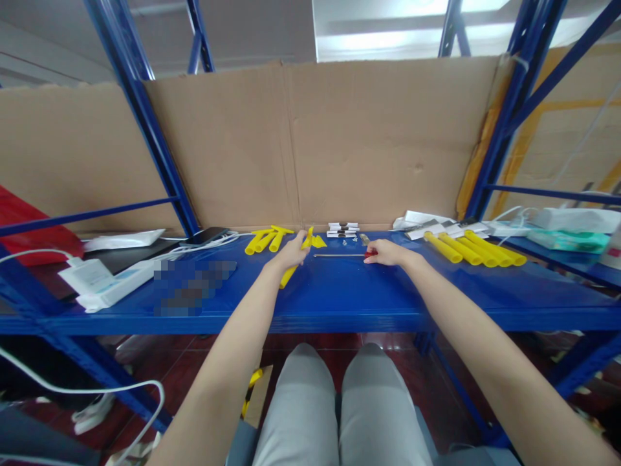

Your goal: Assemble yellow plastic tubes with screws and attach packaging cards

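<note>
My left hand point(291, 251) is closed round a yellow T-shaped plastic piece point(290, 277), whose tube end points down toward the bench's front edge. Beside its fingers lies a small yellow part point(318, 242). In my right hand point(385, 252) is the red handle of a screwdriver point(339, 255); the long metal shaft points left, level with the blue bench top. Just beyond the shaft are tiny metal parts point(345, 242), too small to make out. Several finished-looking yellow T-shaped pieces point(264, 240) lie to the left of my left hand.
Several yellow tubes point(468, 249) with flat grey ends lie at the right. Small black-and-white packs point(342, 230) sit against the cardboard wall point(363, 142). A white power strip point(116, 285), cables and a dark phone point(208, 235) occupy the left. Blue posts point(150, 129) frame the bench.
</note>
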`<state>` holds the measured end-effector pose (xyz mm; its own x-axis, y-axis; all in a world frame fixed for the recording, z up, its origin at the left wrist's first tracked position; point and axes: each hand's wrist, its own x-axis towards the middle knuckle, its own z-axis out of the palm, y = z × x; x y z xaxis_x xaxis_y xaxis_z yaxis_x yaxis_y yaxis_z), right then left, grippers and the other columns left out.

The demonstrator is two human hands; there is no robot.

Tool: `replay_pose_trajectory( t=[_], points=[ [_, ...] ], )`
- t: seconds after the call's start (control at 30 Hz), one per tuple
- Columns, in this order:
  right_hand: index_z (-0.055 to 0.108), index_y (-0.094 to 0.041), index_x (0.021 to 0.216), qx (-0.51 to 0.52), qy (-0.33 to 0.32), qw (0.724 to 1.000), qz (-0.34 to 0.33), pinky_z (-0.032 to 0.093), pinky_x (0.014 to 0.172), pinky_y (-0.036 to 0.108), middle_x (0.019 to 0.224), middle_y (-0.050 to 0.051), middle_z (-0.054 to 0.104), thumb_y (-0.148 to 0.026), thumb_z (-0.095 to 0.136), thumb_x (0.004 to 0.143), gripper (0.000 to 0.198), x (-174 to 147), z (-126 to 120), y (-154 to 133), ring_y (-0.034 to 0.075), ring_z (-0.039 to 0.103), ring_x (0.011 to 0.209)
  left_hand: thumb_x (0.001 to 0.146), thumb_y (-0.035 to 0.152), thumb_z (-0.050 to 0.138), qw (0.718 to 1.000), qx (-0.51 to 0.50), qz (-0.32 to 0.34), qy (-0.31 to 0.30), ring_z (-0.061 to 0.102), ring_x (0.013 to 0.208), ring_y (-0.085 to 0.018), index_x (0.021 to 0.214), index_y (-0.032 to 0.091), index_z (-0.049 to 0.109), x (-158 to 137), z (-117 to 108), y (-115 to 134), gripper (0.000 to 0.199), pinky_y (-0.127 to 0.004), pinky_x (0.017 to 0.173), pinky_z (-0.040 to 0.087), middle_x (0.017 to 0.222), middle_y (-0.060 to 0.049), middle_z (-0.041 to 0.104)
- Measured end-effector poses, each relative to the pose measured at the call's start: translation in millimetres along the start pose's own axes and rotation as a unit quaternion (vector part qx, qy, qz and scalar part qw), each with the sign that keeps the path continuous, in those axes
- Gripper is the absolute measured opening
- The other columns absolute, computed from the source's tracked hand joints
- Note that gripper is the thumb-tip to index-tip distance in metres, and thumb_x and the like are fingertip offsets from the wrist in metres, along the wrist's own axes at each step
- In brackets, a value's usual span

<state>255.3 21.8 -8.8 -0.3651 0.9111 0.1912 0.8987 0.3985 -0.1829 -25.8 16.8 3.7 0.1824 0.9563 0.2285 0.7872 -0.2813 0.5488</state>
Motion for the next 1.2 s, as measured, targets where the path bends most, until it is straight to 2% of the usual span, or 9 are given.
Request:
replay_pose_trajectory(
  t=[0.1,0.3,0.5,0.63,0.77,0.9,1.0,1.2],
  points=[
    [0.066,-0.019,0.078,0.009,-0.001,1.000,-0.005,0.045,0.066,0.026,0.085,0.006,0.070,-0.027,0.066,0.079,0.008,2.1,2.8,2.9,0.019,0.064,0.076,0.089,0.018,0.049,1.000,-0.015,0.008,-0.002,0.059,0.055,-0.012,0.135,0.017,0.040,-0.9,0.2,1.6,0.047,-0.020,0.052,0.044,0.092,-0.007,0.067],
    [0.068,-0.015,0.090,0.041,-0.013,0.999,-0.010,0.047,0.071,0.026,0.087,0.007,0.071,-0.024,0.065,0.080,0.014,4.7,7.6,2.5,0.018,0.065,0.079,0.089,0.017,0.049,0.999,-0.035,0.032,-0.017,0.057,0.051,-0.013,0.132,0.015,0.040,1.6,2.9,-1.5,0.044,-0.021,0.051,0.042,0.063,0.001,0.059],
    [0.064,-0.015,0.103,0.021,0.054,0.998,-0.008,0.049,0.080,0.030,0.101,0.011,0.069,-0.032,0.065,0.082,0.027,11.6,11.5,-3.8,0.020,0.065,0.089,0.087,0.019,0.053,0.996,-0.072,0.057,-0.019,0.053,0.046,-0.012,0.126,0.017,0.042,5.4,6.7,-6.0,0.040,-0.020,0.050,0.041,0.056,0.006,0.054],
    [0.064,-0.016,0.101,-0.007,0.087,0.995,-0.043,0.047,0.083,0.032,0.102,0.011,0.068,-0.029,0.058,0.087,0.020,20.0,7.6,-24.7,0.021,0.064,0.093,0.087,0.017,0.051,0.995,-0.073,0.064,-0.023,0.053,0.046,-0.012,0.125,0.017,0.041,2.8,6.8,-2.9,0.039,-0.020,0.049,0.040,0.056,0.006,0.053],
    [0.064,-0.017,0.097,0.018,0.121,0.988,-0.095,0.046,0.079,0.028,0.094,0.008,0.069,-0.025,0.055,0.089,0.014,33.3,5.2,-57.8,0.018,0.063,0.087,0.087,0.016,0.050,0.994,-0.083,0.074,-0.023,0.053,0.046,-0.010,0.123,0.018,0.041,1.9,8.7,-0.7,0.037,-0.019,0.048,0.040,0.065,0.005,0.058],
    [0.061,-0.015,0.094,0.064,0.158,0.982,-0.085,0.044,0.076,0.027,0.093,0.009,0.067,-0.019,0.049,0.091,0.014,51.2,11.6,-83.8,0.016,0.061,0.084,0.087,0.013,0.048,0.991,-0.103,0.083,-0.033,0.051,0.044,-0.008,0.121,0.019,0.041,1.9,10.5,1.1,0.035,-0.017,0.045,0.039,0.062,0.007,0.054],
    [0.059,-0.013,0.090,0.099,0.162,0.978,-0.082,0.044,0.074,0.027,0.091,0.009,0.066,-0.016,0.045,0.091,0.014,64.6,20.5,-90.7,0.016,0.060,0.080,0.086,0.011,0.047,0.988,-0.114,0.093,-0.038,0.050,0.043,-0.007,0.118,0.018,0.041,0.9,10.0,3.2,0.033,-0.016,0.043,0.037,0.061,0.007,0.052],
    [0.055,-0.015,0.085,0.176,0.184,0.964,-0.081,0.044,0.075,0.027,0.086,0.007,0.063,-0.012,0.042,0.088,0.014,79.3,34.2,-87.2,0.015,0.057,0.078,0.086,0.011,0.046,0.987,-0.113,0.105,-0.042,0.050,0.043,-0.008,0.118,0.017,0.041,0.9,9.4,3.6,0.033,-0.016,0.043,0.037,0.058,0.008,0.050]
  ],
)
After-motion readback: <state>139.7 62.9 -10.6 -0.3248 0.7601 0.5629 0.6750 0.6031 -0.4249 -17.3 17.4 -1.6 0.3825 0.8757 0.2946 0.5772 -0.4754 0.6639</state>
